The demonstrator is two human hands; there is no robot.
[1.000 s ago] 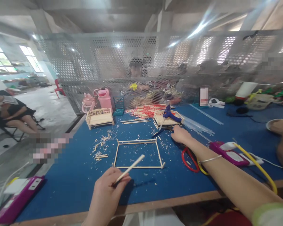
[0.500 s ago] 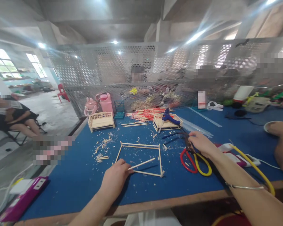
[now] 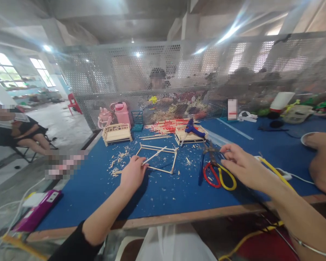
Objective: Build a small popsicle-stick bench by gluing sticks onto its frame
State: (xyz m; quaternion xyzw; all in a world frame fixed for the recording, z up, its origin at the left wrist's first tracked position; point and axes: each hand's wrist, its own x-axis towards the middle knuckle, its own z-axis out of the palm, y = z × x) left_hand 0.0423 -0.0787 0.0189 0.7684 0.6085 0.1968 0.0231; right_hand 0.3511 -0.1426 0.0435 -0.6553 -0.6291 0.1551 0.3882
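Observation:
My left hand (image 3: 133,174) pinches the near end of a thin wooden stick (image 3: 155,156). The stick lies slanted across a rectangular frame of wooden sticks (image 3: 159,169) on the blue table (image 3: 163,199). My right hand (image 3: 241,164) is closed on a pair of dark cutters (image 3: 210,150), whose blue handle (image 3: 201,170) hangs toward the table. Just under that hand lie the red and yellow handle loops (image 3: 219,176) of another tool. Wood chips are scattered around the frame.
Two small wooden benches (image 3: 116,133) (image 3: 188,136) stand further back, a blue glue gun (image 3: 194,130) on the right one. Behind are red-tipped sticks (image 3: 165,127), a pink bottle (image 3: 122,113) and a perforated screen (image 3: 179,72). Another person's hand (image 3: 323,163) rests at right; a purple power strip (image 3: 39,214) lies left.
My left hand moved forward and laid the stick across the frame. My right hand took the cutters from near the glue gun and drew them back to the right.

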